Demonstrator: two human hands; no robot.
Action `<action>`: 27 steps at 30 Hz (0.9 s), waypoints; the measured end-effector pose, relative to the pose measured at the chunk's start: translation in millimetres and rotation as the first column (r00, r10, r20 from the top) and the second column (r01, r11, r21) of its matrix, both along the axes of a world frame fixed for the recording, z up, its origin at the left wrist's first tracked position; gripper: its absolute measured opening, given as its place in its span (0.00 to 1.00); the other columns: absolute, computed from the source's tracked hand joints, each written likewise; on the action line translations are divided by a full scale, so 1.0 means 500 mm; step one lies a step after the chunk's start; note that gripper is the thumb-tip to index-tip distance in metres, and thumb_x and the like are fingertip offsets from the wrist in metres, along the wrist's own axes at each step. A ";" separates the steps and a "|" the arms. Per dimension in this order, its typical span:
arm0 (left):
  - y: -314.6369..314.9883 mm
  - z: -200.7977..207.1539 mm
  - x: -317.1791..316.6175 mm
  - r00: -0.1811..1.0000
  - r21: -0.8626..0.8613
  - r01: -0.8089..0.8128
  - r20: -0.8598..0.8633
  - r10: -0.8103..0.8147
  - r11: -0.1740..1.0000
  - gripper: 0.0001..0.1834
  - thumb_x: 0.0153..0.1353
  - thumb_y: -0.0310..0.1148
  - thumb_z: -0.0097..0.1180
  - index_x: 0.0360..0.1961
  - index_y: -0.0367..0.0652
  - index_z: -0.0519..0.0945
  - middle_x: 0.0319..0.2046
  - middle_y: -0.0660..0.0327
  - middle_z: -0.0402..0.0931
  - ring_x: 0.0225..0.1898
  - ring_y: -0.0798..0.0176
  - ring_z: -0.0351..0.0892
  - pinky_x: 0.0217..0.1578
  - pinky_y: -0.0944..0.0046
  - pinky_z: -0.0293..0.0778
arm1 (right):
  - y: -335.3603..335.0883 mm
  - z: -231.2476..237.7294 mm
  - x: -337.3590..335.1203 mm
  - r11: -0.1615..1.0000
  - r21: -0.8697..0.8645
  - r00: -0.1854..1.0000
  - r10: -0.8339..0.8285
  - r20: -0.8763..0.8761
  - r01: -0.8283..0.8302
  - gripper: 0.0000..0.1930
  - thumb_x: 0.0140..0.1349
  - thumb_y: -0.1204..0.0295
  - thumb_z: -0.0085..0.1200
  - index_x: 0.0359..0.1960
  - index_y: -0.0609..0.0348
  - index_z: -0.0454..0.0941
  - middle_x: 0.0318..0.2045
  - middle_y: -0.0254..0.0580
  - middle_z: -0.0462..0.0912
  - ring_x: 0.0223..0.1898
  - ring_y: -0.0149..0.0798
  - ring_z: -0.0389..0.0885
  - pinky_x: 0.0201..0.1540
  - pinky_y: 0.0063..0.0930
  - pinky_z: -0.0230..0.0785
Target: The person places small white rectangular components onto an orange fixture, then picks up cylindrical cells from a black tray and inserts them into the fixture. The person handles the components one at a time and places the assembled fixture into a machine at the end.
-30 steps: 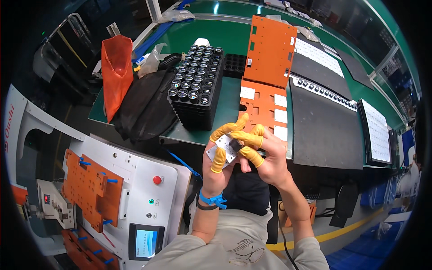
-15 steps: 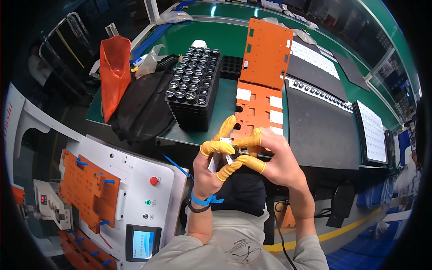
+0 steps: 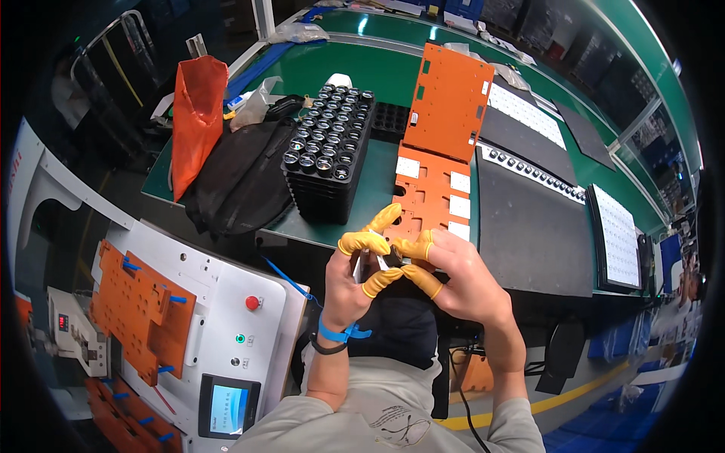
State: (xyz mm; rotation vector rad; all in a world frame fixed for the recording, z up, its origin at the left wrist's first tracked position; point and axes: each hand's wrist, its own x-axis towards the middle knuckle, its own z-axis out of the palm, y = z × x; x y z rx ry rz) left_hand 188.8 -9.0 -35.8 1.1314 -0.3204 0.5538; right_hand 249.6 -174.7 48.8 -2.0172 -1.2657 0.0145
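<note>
My left hand (image 3: 353, 283) and my right hand (image 3: 453, 275) meet in front of my chest, both with orange finger cots on the fingertips. Between the fingertips they pinch a small white board with a dark round part (image 3: 387, 260); most of it is hidden by the fingers. Just beyond the hands lies a hinged orange fixture (image 3: 434, 200) with white square boards in its lower half and its lid standing open. A black tray stack of round lenses (image 3: 328, 151) sits left of the fixture.
A green workbench (image 3: 377, 177) carries a black bag (image 3: 238, 177), an orange bag (image 3: 196, 113) and black panels with white LED boards (image 3: 529, 219). At lower left stands a white machine (image 3: 226, 332) with an orange jig, red button and small screen.
Both hands have drawn closer to my body and lower in view, still holding the small part, and the fingers have regrouped tighter around it.
</note>
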 end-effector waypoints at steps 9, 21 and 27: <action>-0.012 0.011 -0.010 0.998 -0.101 0.060 0.033 -0.057 0.993 0.23 0.57 0.27 0.70 0.48 0.40 0.69 0.64 0.35 0.66 0.67 0.50 0.67 0.58 0.59 0.72 | 0.013 -0.006 -0.007 0.976 0.180 0.982 -0.090 -0.167 0.120 0.18 0.54 0.71 0.69 0.46 0.59 0.82 0.27 0.35 0.76 0.30 0.39 0.75 0.33 0.34 0.66; -0.052 0.004 0.012 0.973 -0.402 -0.008 -0.213 -0.085 0.916 0.30 0.64 0.47 0.64 0.60 0.43 0.68 0.61 0.44 0.73 0.41 0.74 0.79 0.29 0.80 0.70 | 0.029 -0.079 -0.002 0.940 0.327 0.922 -0.207 0.328 0.094 0.22 0.51 0.65 0.69 0.48 0.60 0.82 0.40 0.42 0.77 0.36 0.44 0.72 0.35 0.37 0.68; -0.066 -0.012 0.015 0.929 -0.391 0.057 -0.315 -0.191 0.919 0.28 0.69 0.52 0.54 0.61 0.44 0.68 0.57 0.53 0.77 0.36 0.75 0.77 0.25 0.78 0.68 | 0.025 -0.132 0.020 0.898 0.425 0.800 -0.339 0.495 0.117 0.24 0.37 0.73 0.72 0.42 0.62 0.83 0.38 0.43 0.78 0.38 0.45 0.75 0.40 0.40 0.71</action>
